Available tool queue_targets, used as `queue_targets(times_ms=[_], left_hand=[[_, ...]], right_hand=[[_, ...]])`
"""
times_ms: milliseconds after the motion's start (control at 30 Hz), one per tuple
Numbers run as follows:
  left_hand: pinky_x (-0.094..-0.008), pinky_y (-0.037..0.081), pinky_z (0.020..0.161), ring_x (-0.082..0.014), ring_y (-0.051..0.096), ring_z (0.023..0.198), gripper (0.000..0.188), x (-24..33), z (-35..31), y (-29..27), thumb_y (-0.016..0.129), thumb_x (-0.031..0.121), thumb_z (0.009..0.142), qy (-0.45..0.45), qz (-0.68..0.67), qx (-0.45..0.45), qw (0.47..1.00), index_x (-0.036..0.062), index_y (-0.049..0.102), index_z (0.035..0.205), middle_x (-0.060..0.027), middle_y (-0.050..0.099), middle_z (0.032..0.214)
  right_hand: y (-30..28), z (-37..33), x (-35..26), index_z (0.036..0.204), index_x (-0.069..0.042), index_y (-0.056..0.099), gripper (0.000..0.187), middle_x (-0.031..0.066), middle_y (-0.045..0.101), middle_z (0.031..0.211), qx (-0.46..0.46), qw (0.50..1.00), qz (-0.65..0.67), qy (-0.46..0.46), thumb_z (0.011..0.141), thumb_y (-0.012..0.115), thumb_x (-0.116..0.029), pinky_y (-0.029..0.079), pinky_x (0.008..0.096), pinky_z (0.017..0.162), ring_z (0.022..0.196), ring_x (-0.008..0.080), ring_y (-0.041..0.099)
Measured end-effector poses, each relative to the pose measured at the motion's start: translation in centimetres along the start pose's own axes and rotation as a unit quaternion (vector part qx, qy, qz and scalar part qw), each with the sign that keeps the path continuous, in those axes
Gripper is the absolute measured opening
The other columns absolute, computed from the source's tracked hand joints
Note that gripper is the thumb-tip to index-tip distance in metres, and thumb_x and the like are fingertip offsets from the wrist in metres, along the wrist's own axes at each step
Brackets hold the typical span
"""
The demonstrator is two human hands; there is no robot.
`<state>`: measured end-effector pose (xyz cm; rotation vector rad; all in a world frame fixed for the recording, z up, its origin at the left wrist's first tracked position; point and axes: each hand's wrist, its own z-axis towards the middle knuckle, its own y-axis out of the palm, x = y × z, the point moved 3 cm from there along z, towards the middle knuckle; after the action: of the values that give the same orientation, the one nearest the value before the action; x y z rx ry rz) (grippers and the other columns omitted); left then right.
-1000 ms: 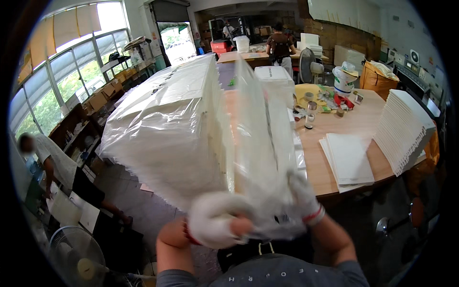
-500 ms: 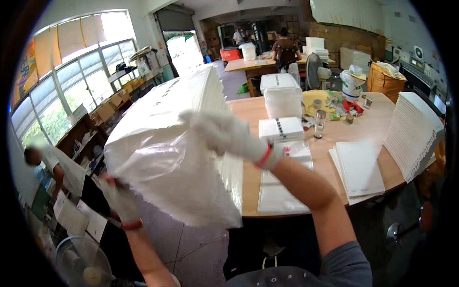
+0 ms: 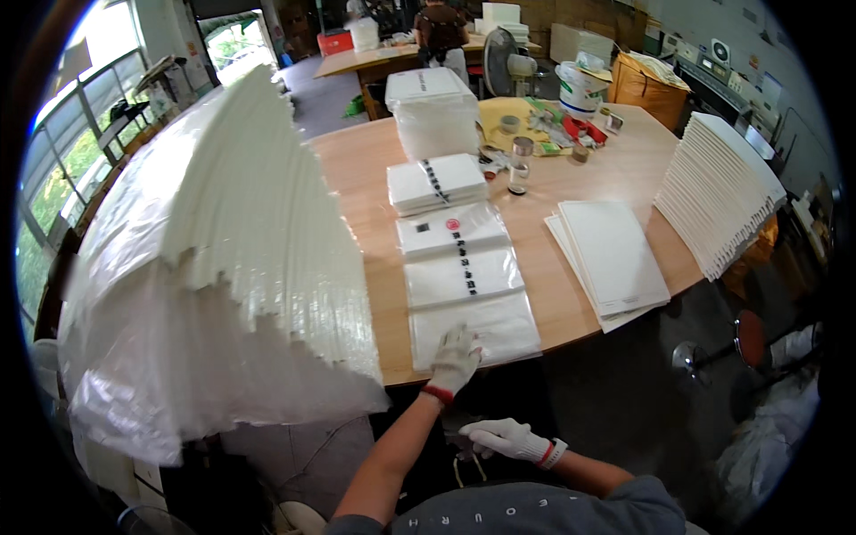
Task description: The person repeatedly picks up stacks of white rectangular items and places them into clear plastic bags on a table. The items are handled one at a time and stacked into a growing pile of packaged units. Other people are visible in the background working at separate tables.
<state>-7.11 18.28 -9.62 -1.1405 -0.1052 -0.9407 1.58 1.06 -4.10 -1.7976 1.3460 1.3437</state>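
My left hand (image 3: 456, 358), in a white glove with a red cuff, lies with its fingers stretched out on the near end of a row of clear plastic bags (image 3: 465, 316) with dark print. Close to my body, below the table edge, my right hand (image 3: 506, 439) is in a matching glove. Its fingers point left, loosely extended, and nothing shows in them. A tall stack of white sheets (image 3: 254, 196), partly covered by clear plastic film (image 3: 169, 357), stands left of my left hand. To the right lie a few flat white sheets (image 3: 615, 263).
Behind the bags are a low packet stack (image 3: 437, 183) and a higher wrapped stack (image 3: 434, 111). A glass jar (image 3: 520, 165), a white bucket (image 3: 580, 89) and scraps stand farther back. Another white sheet stack (image 3: 722, 192) is at the table's right edge, near a stool (image 3: 749, 339). A person (image 3: 440, 34) stands beyond.
Both hands have left the film-covered stack. My left hand has come right onto the plastic bags, and my right hand has dropped toward my body. The view has turned down and right.
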Motion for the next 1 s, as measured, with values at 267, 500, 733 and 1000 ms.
queue_targets(times_ms=[267,500,733,1000], left_hand=[[-0.0387,0.042,0.081,-0.0296,0.059,0.081,0.025,-3.0,6.9,4.1,0.056,0.032,0.081,-0.088,-0.019,-0.213,0.973,0.0096,0.066,0.083,-0.0137,0.065,0.083],[-0.037,0.042,0.08,-0.0314,0.058,0.077,0.027,-0.3,7.7,0.5,0.055,0.032,0.085,0.08,0.1,-0.172,0.977,0.0085,0.067,0.089,-0.0123,0.063,0.077],[-0.031,0.045,0.058,-0.0201,0.056,0.064,0.017,-4.5,7.9,2.2,0.057,0.016,0.087,-0.051,-0.149,-0.111,0.981,0.002,0.063,0.081,-0.0151,0.058,0.076],[-0.03,0.045,0.058,-0.0189,0.052,0.058,0.024,-2.2,9.7,0.5,0.054,0.019,0.089,-0.09,-0.182,-0.183,0.962,0.0012,0.056,0.073,-0.0077,0.054,0.067]], right_hand=[[-5.7,-1.3,3.7,0.119,-0.006,0.057,0.035,0.006,0.062,0.082,0.11,0.989,0.047,0.082,0.094,0.051,-0.029,0.052,0.0245,0.066,0.07,0.0113,0.06],[-9.5,7.0,-1.2,0.113,-0.004,0.059,0.035,0.0069,0.061,0.077,0.132,0.983,0.126,0.005,0.093,0.051,-0.031,0.051,0.024,0.059,0.061,0.0142,0.061],[-9.7,7.7,-1.3,0.115,-0.006,0.059,0.037,0.0069,0.061,0.079,0.072,0.995,0.057,0.032,0.092,0.053,-0.034,0.048,0.0246,0.054,0.059,0.0129,0.058],[-11.9,12.9,-6.8,0.103,-0.001,0.063,0.026,0.005,0.06,0.083,0.264,0.926,0.103,-0.251,0.088,0.058,-0.021,0.047,0.0276,0.073,0.081,0.014,0.057]])
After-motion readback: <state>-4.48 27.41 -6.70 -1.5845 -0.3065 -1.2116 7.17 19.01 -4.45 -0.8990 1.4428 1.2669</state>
